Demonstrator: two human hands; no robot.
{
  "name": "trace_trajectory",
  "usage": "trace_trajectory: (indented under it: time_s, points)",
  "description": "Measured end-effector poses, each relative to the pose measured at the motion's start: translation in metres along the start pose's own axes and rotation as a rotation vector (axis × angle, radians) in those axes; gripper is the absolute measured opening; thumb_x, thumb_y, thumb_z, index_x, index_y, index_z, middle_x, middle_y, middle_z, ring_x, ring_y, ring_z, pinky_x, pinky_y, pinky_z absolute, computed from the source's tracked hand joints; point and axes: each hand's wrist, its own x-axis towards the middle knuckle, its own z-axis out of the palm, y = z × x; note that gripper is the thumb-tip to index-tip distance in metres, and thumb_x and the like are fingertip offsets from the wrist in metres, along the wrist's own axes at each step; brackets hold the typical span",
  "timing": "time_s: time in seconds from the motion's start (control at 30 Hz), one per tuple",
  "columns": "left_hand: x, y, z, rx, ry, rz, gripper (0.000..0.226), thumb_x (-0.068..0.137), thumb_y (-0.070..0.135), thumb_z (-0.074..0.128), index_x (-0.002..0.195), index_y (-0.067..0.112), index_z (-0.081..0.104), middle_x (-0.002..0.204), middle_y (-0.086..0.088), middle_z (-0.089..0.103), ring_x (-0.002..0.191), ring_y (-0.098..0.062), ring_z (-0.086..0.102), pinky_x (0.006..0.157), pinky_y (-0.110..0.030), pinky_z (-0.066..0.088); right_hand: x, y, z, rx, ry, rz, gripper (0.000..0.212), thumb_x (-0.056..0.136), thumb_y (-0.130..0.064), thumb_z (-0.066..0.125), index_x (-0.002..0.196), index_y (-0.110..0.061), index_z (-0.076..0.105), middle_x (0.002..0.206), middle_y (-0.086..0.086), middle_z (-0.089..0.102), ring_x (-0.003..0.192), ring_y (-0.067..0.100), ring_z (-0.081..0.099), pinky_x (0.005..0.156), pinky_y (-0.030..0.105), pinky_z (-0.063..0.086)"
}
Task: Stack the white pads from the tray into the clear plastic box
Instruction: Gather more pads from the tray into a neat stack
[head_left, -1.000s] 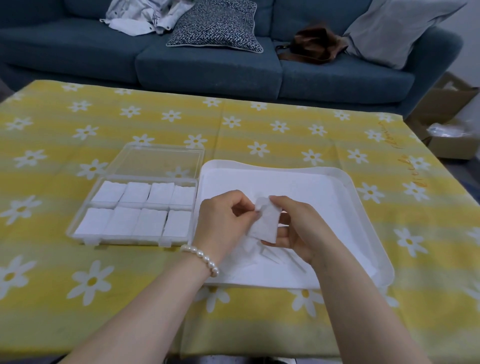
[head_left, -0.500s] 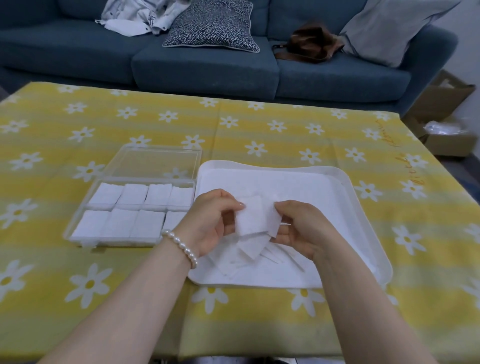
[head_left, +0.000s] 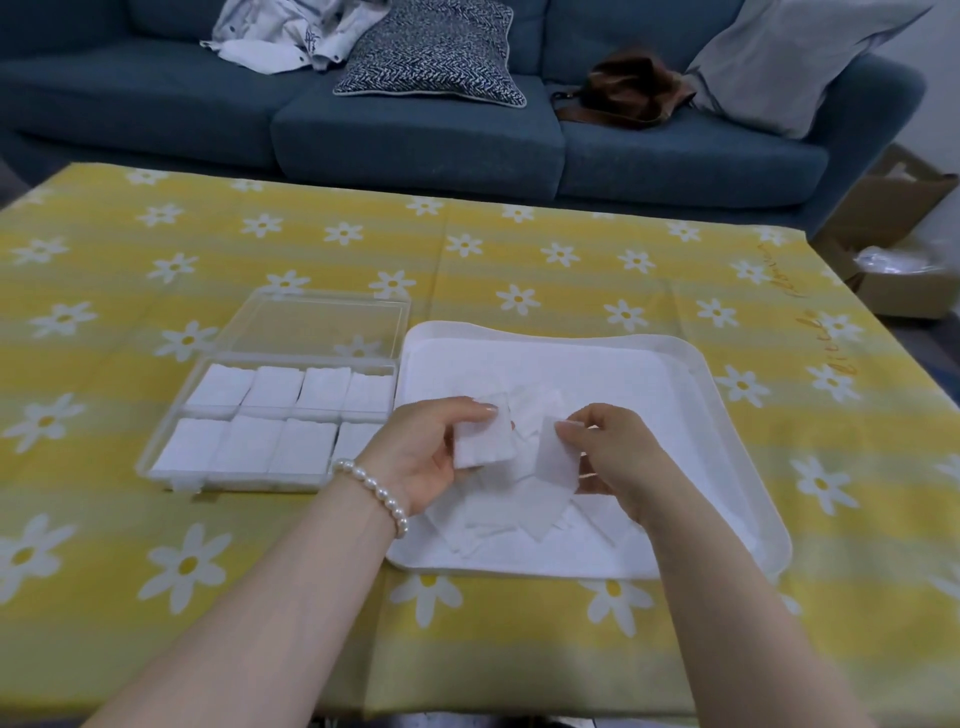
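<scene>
Holding 1 small stack of white pads (head_left: 484, 440), the left hand (head_left: 423, 457) pinches it between thumb on top and curled fingers below, above the near-left part of the white tray (head_left: 737, 431). The right hand (head_left: 615, 457) pinches 1 single pad (head_left: 557, 457) by its upper edge, so the pad hangs below and left of the fingertips, above the tray's middle. The 2 held items are just beside each other, with a narrow gap between them. Loose pads (head_left: 511, 519) lie overlapping on the tray floor beneath both hands. The clear plastic box (head_left: 171, 457) sits just left of the tray, lid open away from the person, with pads filling 8 compartments in 2 rows. A pearl bracelet (head_left: 375, 491) circles the left wrist.
</scene>
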Motion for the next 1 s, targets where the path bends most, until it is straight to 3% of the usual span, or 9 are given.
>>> trace_trajectory:
  time_s: [0.1,0.17,0.3,0.4,0.57,0.67,0.73,0.8,1.0]
  points:
    - [0.002,-0.004,0.002,0.053,0.064,0.059,0.027,0.072,-0.016,0.066,0.096,-0.004,0.064,0.081,-0.011,0.072,0.064,-0.017,0.071,0.05,-0.024,0.055,0.003,0.004,0.004,-0.127,-0.064,0.021,0.006,0.085,-0.009,0.063,0.083,-0.007,0.058,0.09,0.016,0.064,0.078,0.029,0.065,0.071,0.041,0.058]
    - [0.003,-0.004,0.002,0.045,0.093,0.08,0.024,0.073,-0.017,0.065,0.094,-0.004,0.065,0.08,-0.011,0.072,0.062,-0.015,0.071,0.049,-0.023,0.054,0.004,0.005,0.005,-0.19,-0.084,0.022,0.013,0.075,0.001,0.07,0.079,-0.004,0.059,0.082,0.015,0.062,0.077,0.029,0.064,0.078,0.046,0.057]
    - [0.005,-0.004,0.0,-0.017,0.041,-0.016,0.011,0.085,-0.004,0.057,0.091,0.004,0.063,0.082,-0.008,0.073,0.075,-0.017,0.068,0.061,-0.027,0.053,0.003,0.002,-0.001,-0.25,-0.008,-0.034,0.016,0.066,0.012,0.069,0.074,0.0,0.06,0.069,0.012,0.054,0.067,0.024,0.054,0.066,0.039,0.049]
    - [0.004,-0.003,-0.001,-0.02,-0.014,-0.098,0.012,0.093,0.006,0.046,0.097,0.003,0.057,0.093,-0.012,0.071,0.086,-0.027,0.064,0.075,-0.038,0.051,-0.005,-0.013,-0.015,-0.1,0.014,-0.158,0.022,0.064,0.017,0.069,0.067,-0.002,0.059,0.063,0.011,0.058,0.06,0.022,0.055,0.058,0.032,0.048]
    - [-0.001,-0.009,0.003,0.131,-0.21,-0.239,0.026,0.096,0.025,0.043,0.108,0.008,0.06,0.093,-0.011,0.071,0.083,-0.029,0.069,0.08,-0.047,0.052,-0.028,-0.039,-0.029,0.279,-0.284,-0.306,0.024,0.048,0.004,0.075,0.063,-0.012,0.069,0.068,0.009,0.071,0.065,0.02,0.069,0.058,0.028,0.055]
    - [-0.002,-0.015,0.006,0.174,-0.329,-0.307,0.057,0.094,0.051,0.038,0.117,0.006,0.063,0.108,-0.017,0.068,0.094,-0.035,0.066,0.082,-0.045,0.052,-0.032,-0.041,-0.02,0.187,-0.276,-0.371,0.03,0.055,0.012,0.075,0.071,-0.011,0.067,0.07,0.008,0.072,0.068,0.02,0.069,0.066,0.032,0.054]
    - [-0.002,-0.017,0.008,0.191,-0.381,-0.327,0.071,0.091,0.062,0.031,0.11,0.006,0.069,0.111,-0.021,0.066,0.098,-0.038,0.065,0.083,-0.044,0.051,-0.033,-0.04,-0.014,0.098,-0.247,-0.402,0.029,0.063,0.017,0.072,0.075,-0.008,0.064,0.07,0.006,0.072,0.067,0.019,0.069,0.063,0.028,0.055]
    - [-0.002,-0.018,0.008,0.169,-0.405,-0.333,0.077,0.089,0.067,0.028,0.105,0.004,0.071,0.112,-0.022,0.065,0.099,-0.039,0.064,0.083,-0.045,0.052,-0.034,-0.039,-0.01,0.044,-0.229,-0.407,0.027,0.065,0.016,0.072,0.075,-0.007,0.064,0.07,0.004,0.072,0.067,0.017,0.069,0.061,0.024,0.054]
    - [-0.001,-0.014,0.004,0.093,-0.448,-0.321,0.078,0.089,0.067,0.03,0.122,0.001,0.058,0.115,-0.023,0.063,0.101,-0.041,0.063,0.08,-0.046,0.054,-0.034,-0.039,-0.004,-0.025,-0.191,-0.395,0.027,0.067,0.015,0.073,0.069,-0.01,0.062,0.064,0.0,0.069,0.06,0.014,0.064,0.055,0.024,0.051]
